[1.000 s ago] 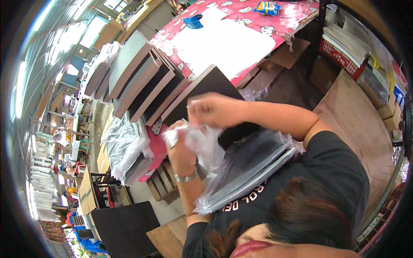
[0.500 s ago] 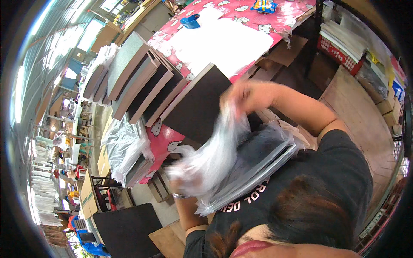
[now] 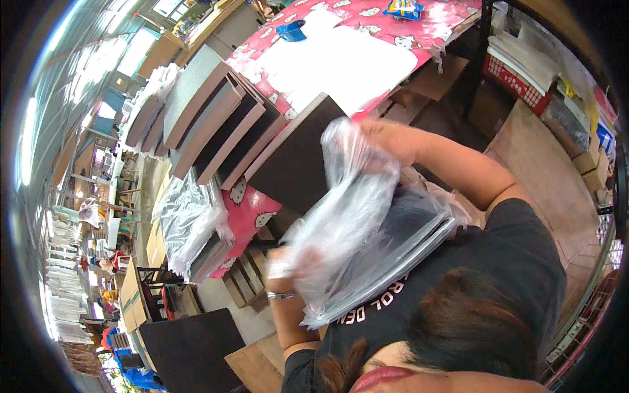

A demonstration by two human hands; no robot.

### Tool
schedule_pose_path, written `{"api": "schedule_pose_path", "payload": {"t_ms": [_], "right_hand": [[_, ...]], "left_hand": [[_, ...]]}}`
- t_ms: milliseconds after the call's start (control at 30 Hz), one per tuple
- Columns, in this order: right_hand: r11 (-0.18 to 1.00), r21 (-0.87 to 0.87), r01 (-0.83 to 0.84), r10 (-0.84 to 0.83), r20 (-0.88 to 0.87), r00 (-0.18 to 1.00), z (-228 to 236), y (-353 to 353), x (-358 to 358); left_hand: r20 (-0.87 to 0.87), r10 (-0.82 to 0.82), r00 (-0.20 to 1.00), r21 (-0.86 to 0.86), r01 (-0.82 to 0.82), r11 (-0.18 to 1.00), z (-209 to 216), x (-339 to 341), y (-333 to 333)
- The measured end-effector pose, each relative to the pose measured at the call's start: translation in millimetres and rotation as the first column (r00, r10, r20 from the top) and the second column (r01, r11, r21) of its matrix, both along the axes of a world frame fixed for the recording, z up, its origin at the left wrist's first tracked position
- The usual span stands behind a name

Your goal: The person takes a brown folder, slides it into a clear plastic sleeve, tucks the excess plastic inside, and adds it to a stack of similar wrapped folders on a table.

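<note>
A clear plastic bag [image 3: 347,203] is stretched between my two hands, crumpled and smeared by motion. At its lower left end my left hand [image 3: 291,265] is closed on the film, the fingers partly seen through it. My right hand [image 3: 380,144] grips the upper end, with a bunched part of the bag standing up beside the knuckles. Under the bag, against my body, lies a pile of flat clear plastic bags [image 3: 386,268] with dark sheeting showing through. Just beyond my hands a dark flat board [image 3: 295,160] leans on the table edge.
Thick grey-and-black slabs [image 3: 216,118] are stacked on the left of the pink patterned table [image 3: 255,49]. A plastic-wrapped stack [image 3: 193,223] sits nearer. White sheets [image 3: 334,65], a blue container [image 3: 291,31] and a blue packet [image 3: 403,9] lie farther off. A red basket [image 3: 517,78] stands right.
My right hand has shifted slightly to the right and the bag's upper end has flipped upward. My left hand has moved a little rightward, still on the film.
</note>
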State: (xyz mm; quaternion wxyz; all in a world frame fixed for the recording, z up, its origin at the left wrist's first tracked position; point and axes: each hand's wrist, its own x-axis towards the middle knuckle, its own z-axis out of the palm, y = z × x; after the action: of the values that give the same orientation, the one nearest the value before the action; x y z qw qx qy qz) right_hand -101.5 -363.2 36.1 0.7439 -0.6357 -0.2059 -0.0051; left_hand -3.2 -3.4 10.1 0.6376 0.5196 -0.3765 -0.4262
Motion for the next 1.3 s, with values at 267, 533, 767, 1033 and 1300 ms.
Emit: {"api": "schedule_pose_path", "payload": {"t_ms": [267, 533, 767, 1033, 1300], "right_hand": [[0.767, 0.620, -0.164, 0.072, 0.170, 0.983, 4, -20, 17], [0.942, 0.301, -0.150, 0.168, -0.036, 0.985, -14, -24, 14], [0.710, -0.255, 0.657, -0.650, 0.124, 0.750, 0, -11, 57], [0.177, -0.458, 0.871, -0.701, 0.563, 0.439, -44, 5, 40], [0.112, -0.526, 0.843, -0.582, 0.653, 0.485, -30, 4, 24]], "left_hand": [[0.185, -0.182, 0.966, 0.372, 0.103, 0.923, -30, 6, -20], [-0.450, 0.295, 0.843, -0.270, -0.444, 0.854, -41, 63, 10], [0.003, 0.982, 0.188, 0.056, -0.981, 0.188, -3, 78, -79], [0.530, 0.767, 0.361, -0.126, -0.861, 0.493, -32, 40, -67], [0.536, 0.738, 0.410, -0.089, -0.842, 0.533, -13, 43, -65]]}}
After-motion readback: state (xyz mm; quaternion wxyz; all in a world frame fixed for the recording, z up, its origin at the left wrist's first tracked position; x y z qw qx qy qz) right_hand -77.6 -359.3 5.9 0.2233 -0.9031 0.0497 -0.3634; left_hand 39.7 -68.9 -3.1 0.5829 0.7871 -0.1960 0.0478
